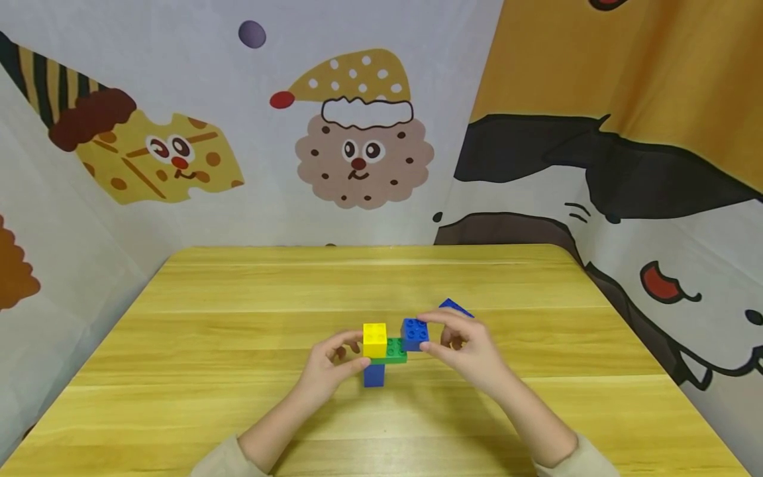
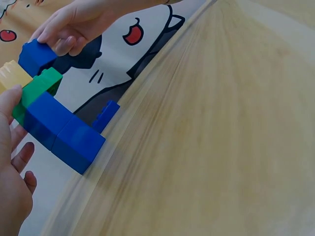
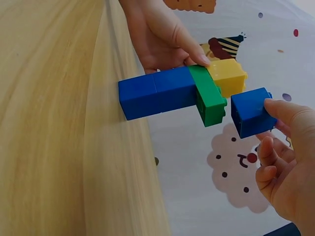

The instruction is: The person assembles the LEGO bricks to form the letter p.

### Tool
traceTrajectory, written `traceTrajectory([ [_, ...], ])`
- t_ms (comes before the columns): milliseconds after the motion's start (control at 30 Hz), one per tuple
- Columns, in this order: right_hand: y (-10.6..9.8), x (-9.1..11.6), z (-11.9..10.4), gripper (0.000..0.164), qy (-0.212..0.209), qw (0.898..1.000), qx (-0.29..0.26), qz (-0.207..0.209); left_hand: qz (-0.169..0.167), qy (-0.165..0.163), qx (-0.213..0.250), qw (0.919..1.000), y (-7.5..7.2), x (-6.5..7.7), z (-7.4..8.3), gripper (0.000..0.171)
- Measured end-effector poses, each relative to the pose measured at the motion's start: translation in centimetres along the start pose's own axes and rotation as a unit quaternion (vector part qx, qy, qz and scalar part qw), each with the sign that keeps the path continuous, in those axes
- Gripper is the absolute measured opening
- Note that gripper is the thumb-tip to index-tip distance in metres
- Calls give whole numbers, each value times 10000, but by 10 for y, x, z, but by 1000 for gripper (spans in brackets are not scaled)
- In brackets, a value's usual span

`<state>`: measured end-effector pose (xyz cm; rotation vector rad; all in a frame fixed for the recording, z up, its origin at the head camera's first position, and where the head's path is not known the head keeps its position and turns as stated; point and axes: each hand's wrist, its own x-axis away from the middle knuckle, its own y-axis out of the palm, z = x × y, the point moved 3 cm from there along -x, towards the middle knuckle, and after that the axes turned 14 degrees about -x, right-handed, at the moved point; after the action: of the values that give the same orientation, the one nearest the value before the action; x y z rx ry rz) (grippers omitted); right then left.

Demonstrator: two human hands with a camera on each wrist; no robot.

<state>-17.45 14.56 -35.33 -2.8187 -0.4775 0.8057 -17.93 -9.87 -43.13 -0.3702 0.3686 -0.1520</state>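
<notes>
While the left hand [image 1: 324,368] pinches the stack [image 3: 172,88] at its green brick [image 3: 210,101], the right hand [image 1: 471,344] pinches a blue brick [image 1: 415,334] above the green brick's free end.
Placing seems underway; next calls for aligning studs, then pressing.

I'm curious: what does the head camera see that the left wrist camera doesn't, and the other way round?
Only the head view: the drawn cookie face and cheese face on the backdrop, plus the left sleeve.

Only the left wrist view: the seam between two blue blocks stacked under the green brick.

Both: the green brick, yellow block, left hand, right hand holding another blue block, and a separate blue brick on the wooden table.
</notes>
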Motion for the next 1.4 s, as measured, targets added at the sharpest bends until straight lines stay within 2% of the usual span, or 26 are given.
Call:
traceTrajectory([
  [267, 8, -4, -24, 33, 25, 9999, 90, -88, 17, -119, -23, 9999, 0, 1, 1, 34],
  [567, 9, -4, -23, 33, 123, 9996, 209, -142, -5, -234, -64, 9997, 1, 0, 0, 34],
  [933, 12, -8, -22, 32, -124, 9993, 127, -319, 45, -142, -47, 9999, 0, -1, 1, 34],
  [1067, 11, -8, -16, 33, -19, 9992, 209, -348, 16, -138, -37, 9999, 1, -2, 1, 34],
  [1267, 8, -7, 6, 36, 152, 9987, 304, -389, 26, -151, -14, 9999, 1, -1, 3, 33],
  [1400, 6, -5, 10, 37, 176, 9984, 331, -425, 62, -194, -50, 9998, 1, -1, 2, 33],
])
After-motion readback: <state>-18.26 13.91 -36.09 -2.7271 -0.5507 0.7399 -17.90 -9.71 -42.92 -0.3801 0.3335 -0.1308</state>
